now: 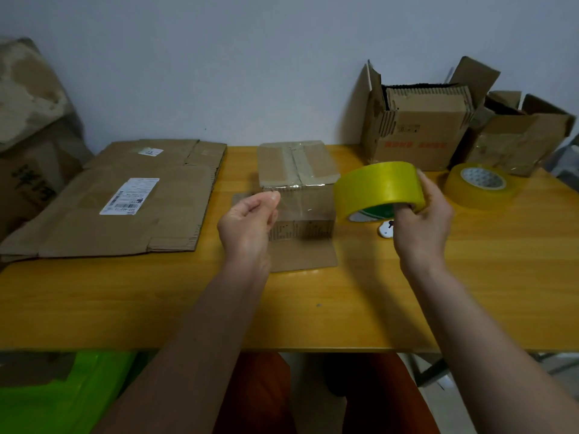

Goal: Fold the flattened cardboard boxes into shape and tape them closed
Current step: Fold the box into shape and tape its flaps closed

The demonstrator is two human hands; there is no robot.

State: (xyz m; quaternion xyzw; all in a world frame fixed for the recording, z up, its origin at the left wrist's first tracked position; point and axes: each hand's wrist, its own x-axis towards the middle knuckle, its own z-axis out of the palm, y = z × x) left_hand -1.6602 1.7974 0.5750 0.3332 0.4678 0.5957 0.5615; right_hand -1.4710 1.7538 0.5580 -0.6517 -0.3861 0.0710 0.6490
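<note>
A small cardboard box [297, 170] stands folded on the yellow table [313, 308], old tape across its top, one flap lying flat toward me. My right hand [423, 220] grips a yellow tape roll [376, 186] held in the air just right of the box. My left hand [250, 220] pinches the free end of the clear tape strip [300, 205], which stretches from the roll across the box's front face. Flattened cardboard boxes [125, 198] lie stacked at the left of the table.
A second tape roll [479, 186] lies flat at the right. A small white object [387, 228] sits under the held roll. Two open cartons [416, 136] [517, 136] stand at the back right against the wall. Green plastic [62, 396] lies below the table's front edge.
</note>
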